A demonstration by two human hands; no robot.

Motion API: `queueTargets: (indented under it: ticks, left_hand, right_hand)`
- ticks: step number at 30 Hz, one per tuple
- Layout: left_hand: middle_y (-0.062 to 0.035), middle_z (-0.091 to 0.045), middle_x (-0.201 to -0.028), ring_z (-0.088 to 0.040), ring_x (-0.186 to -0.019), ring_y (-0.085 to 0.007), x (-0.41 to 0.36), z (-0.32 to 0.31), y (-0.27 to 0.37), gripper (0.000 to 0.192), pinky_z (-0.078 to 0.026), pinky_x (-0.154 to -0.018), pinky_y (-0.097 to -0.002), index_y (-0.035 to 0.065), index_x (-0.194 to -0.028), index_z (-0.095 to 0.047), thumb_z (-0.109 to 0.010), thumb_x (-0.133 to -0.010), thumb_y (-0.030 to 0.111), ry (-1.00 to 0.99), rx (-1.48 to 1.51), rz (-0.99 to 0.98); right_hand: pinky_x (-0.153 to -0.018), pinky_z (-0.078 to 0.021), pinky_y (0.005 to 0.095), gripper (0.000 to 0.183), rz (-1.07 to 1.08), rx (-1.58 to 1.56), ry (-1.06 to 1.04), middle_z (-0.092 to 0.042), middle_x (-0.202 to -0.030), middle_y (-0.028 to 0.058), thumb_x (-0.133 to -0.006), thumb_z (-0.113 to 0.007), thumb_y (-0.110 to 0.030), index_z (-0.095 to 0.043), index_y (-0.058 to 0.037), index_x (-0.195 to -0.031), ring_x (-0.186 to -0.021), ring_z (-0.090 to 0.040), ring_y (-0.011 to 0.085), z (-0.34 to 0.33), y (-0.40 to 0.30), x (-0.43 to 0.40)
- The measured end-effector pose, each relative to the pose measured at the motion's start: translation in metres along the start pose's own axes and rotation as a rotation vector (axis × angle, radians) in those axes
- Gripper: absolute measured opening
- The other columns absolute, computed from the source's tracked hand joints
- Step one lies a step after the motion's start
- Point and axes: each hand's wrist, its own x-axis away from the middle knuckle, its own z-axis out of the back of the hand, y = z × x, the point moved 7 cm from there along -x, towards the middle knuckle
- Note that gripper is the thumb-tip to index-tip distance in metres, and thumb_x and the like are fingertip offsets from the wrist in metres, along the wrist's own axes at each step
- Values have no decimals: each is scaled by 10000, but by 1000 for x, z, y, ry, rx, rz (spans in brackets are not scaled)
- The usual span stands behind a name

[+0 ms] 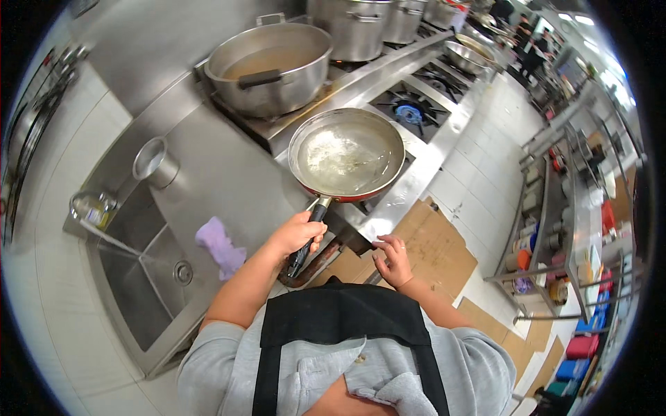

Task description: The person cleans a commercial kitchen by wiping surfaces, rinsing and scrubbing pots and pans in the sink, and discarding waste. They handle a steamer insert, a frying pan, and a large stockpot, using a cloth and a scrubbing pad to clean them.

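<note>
Wrapped around the black handle of a red-rimmed frying pan is my left hand. Clear liquid covers the pan's inside, with a bright glare on its left part. The pan is over the near end of the gas range; whether it rests on a burner or is held above it I cannot tell. My right hand holds nothing, its fingers apart, beside the range's front corner. Behind the pan, a blue flame burns on an uncovered gas burner.
A wide metal pot of brownish liquid stands behind the pan, near tall stockpots. To the left are a sink, a metal container and a purple cloth. Cardboard covers floor; shelving stands right. People are far off.
</note>
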Motion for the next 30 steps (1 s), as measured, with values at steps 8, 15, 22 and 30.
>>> queueTargets:
  ticks: [8, 15, 22, 30]
  left_hand:
    - [-22, -497, -600, -487, -449, -109, -102, -34, 23, 155, -405, -404, -270, 56, -754, -454, -565, -831, 133, -68, -236, -8]
    - [-23, -517, -607, -505, -461, -108, -186, -61, 50, 127, -425, -422, -286, 46, -771, -487, -569, -813, 134, -127, -295, -53]
    - [-48, -536, -562, -520, -443, -137, -279, -90, 73, 155, -426, -428, -290, 36, -658, -514, -566, -771, 128, -82, -253, -103]
    - [-45, -540, -594, -519, -455, -133, -373, -127, 102, 128, -422, -423, -284, 39, -712, -492, -570, -773, 120, 22, -176, -118]
  right_hand:
    - [-676, -489, 393, 150, -290, -224, -120, -623, -781, 140, -862, -586, -177, -666, -56, -903, -750, -605, 325, -8, 28, 11]
    - [-612, -467, 416, 126, -313, 6, -37, -600, -737, 134, -821, -627, -162, -629, -40, -789, -699, -581, 335, 19, 62, 35]
    - [-598, -492, 417, 143, -485, 107, -135, -632, -750, 135, -840, -607, -196, -656, -66, -808, -680, -611, 335, 48, 135, 73]
    - [-629, -495, 406, 205, -705, 59, -165, -635, -789, 164, -854, -589, -249, -662, -58, -867, -720, -617, 346, 97, 262, 80]
